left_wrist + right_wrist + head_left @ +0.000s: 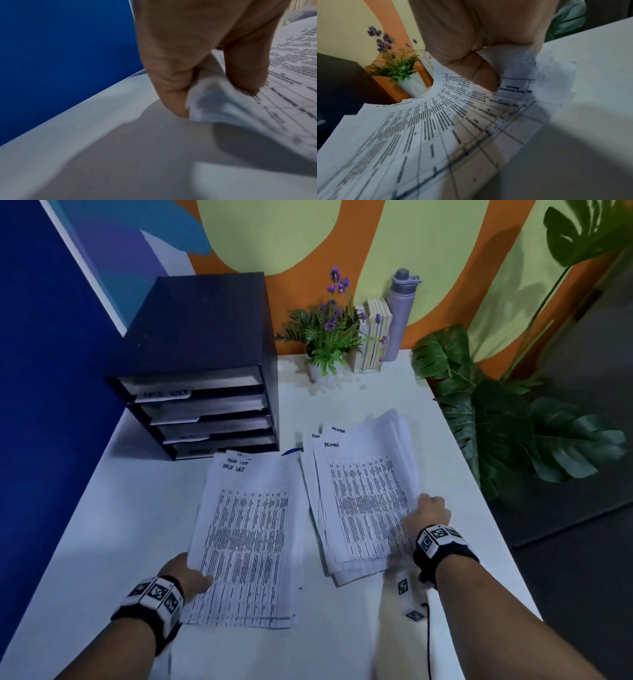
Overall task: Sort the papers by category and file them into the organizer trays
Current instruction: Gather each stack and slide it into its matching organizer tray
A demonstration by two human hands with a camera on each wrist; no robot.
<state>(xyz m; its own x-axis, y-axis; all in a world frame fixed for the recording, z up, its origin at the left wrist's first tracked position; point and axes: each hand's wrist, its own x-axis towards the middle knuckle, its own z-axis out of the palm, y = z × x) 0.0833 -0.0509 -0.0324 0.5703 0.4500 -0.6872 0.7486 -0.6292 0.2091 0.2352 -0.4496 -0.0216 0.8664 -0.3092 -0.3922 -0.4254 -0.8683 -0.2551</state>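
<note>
Left hand pinches near-left edge of left paper stack, thumb on top, fingers curled under, edge lifted off table. Right hand pinches right edge of ADMIN stack, thumb on top. Organizer well beyond left fingertips, trays hold papers

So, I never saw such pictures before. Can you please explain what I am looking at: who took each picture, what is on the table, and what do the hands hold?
No machine: a person wears three cameras. The wide picture comes from the head; the two close ones come from wrist cameras looking along the fingers. On the white table stand a black organizer, a potted plant and a bottle. The left hand pinches the edge of the left paper stack. The right hand grips the right stack, headed ADMIN.
</note>
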